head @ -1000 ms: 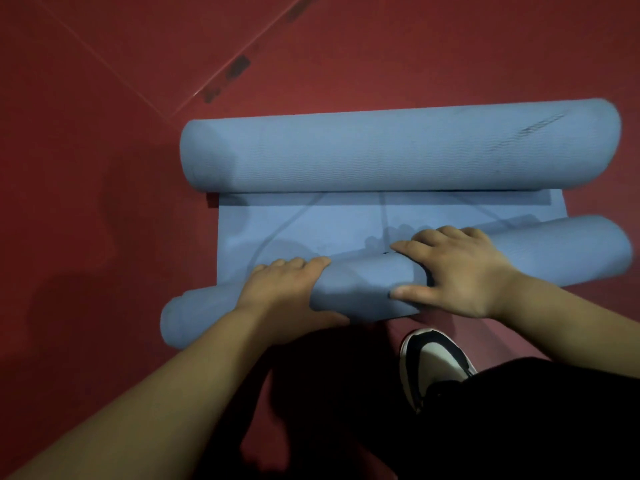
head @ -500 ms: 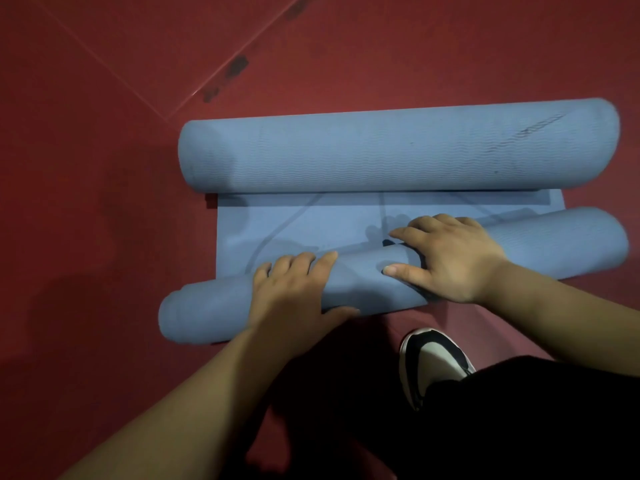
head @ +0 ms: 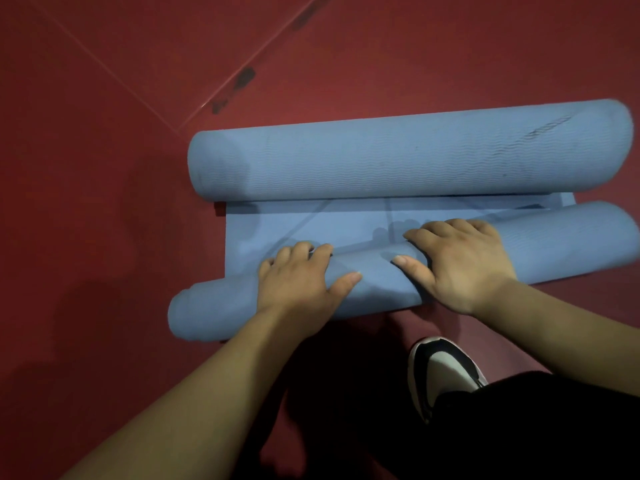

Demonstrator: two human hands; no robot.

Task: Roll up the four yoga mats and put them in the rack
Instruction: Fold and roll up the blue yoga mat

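A blue yoga mat lies on the red floor. Its near end is a slim roll [head: 571, 244], set slightly askew, with the left end closer to me. My left hand [head: 298, 278] and my right hand [head: 460, 261] press side by side on top of this roll, with fingers reaching over its far side and thumbs spread. A short flat strip of mat [head: 277, 223] runs from the roll to a thicker blue roll [head: 398, 157] lying across the far side. I cannot tell whether that thicker roll belongs to the same mat.
My black-and-white shoe [head: 443, 372] and dark trouser leg sit just behind the near roll on the right. The red floor [head: 86, 202] surrounds the mat. Pale seam lines and a dark scuff [head: 239, 84] cross it at the upper left. No rack is in view.
The near roll has turned a little farther from me, narrowing the flat strip. My left hand has slid back on top of the roll, and my right hand has moved forward with it.
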